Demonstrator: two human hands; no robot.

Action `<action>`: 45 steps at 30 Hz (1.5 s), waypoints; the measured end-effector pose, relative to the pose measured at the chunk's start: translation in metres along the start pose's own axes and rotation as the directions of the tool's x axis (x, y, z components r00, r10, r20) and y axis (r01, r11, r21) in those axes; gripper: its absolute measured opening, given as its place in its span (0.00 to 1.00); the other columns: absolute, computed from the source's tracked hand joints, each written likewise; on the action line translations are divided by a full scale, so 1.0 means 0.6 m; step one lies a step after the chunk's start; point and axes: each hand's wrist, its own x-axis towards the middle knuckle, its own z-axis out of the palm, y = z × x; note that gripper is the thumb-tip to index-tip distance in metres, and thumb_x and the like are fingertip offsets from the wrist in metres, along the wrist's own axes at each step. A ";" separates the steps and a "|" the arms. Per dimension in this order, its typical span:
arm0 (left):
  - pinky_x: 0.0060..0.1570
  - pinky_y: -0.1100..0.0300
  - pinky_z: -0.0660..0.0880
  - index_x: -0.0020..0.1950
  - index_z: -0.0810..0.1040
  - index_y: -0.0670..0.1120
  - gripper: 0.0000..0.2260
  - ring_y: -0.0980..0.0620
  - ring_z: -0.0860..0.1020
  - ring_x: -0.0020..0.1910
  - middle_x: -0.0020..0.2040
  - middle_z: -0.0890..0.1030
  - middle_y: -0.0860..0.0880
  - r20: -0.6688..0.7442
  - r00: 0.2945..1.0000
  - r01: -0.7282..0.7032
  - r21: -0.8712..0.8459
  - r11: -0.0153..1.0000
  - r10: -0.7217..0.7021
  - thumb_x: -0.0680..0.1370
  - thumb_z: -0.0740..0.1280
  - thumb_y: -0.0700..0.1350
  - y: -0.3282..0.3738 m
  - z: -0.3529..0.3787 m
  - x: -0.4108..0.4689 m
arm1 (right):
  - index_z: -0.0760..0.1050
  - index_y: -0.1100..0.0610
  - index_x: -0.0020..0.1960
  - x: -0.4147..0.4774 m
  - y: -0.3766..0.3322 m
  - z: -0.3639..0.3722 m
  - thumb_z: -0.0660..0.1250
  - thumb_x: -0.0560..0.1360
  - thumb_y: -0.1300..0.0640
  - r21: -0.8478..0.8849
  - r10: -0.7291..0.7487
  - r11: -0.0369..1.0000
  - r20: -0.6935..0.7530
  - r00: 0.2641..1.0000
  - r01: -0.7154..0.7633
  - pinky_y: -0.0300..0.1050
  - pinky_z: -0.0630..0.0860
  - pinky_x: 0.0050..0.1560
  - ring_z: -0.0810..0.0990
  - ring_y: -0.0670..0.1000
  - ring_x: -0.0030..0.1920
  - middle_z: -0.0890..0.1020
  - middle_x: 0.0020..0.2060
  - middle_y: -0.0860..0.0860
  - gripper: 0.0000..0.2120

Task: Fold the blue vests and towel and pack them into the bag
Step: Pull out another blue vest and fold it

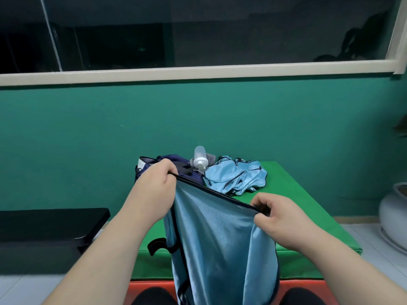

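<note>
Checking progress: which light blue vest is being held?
The dark-trimmed light blue vest stretched between left hand and right hand; the crumpled vests lie behind it.

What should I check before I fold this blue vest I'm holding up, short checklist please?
1. Black-trimmed edge of the held vest gripped by the left hand: ok.
2. Same edge gripped by the right hand: ok.
3. Edge taut between the hands: ok.
4. Cloth hanging untwisted: cannot tell, its bottom runs out of view.
5. Bare patch of green mat to lay it on: ok.
6. The bag open for packing: cannot tell.
</note>
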 end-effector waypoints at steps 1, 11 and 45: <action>0.33 0.55 0.65 0.41 0.71 0.49 0.10 0.51 0.68 0.32 0.33 0.72 0.51 -0.014 1.000 0.010 -0.006 1.000 -0.010 0.77 0.55 0.36 -0.002 -0.002 0.003 | 0.75 0.49 0.40 0.002 0.004 -0.004 0.64 0.68 0.61 -0.026 0.005 1.000 -0.010 1.000 -0.005 0.47 0.74 0.37 0.71 0.45 0.31 0.79 0.33 0.48 0.07; 0.31 0.55 0.63 0.45 0.72 0.52 0.12 0.49 0.69 0.30 0.31 0.72 0.50 -0.054 0.996 0.072 -0.001 0.997 -0.072 0.79 0.54 0.38 -0.023 -0.007 0.026 | 0.73 0.48 0.43 0.027 0.020 -0.019 0.63 0.74 0.60 -0.180 0.020 0.983 -0.003 1.000 -0.020 0.41 0.70 0.33 0.70 0.47 0.31 0.78 0.34 0.47 0.07; 0.40 0.54 0.70 0.45 0.75 0.53 0.12 0.50 0.76 0.43 0.44 0.80 0.50 -0.006 1.000 0.013 0.182 0.983 -0.012 0.81 0.56 0.40 -0.020 -0.068 0.187 | 0.72 0.44 0.45 0.150 0.017 -0.304 0.65 0.81 0.51 -0.470 -0.076 0.883 -0.113 0.991 0.014 0.38 0.68 0.40 0.77 0.44 0.43 0.79 0.41 0.41 0.06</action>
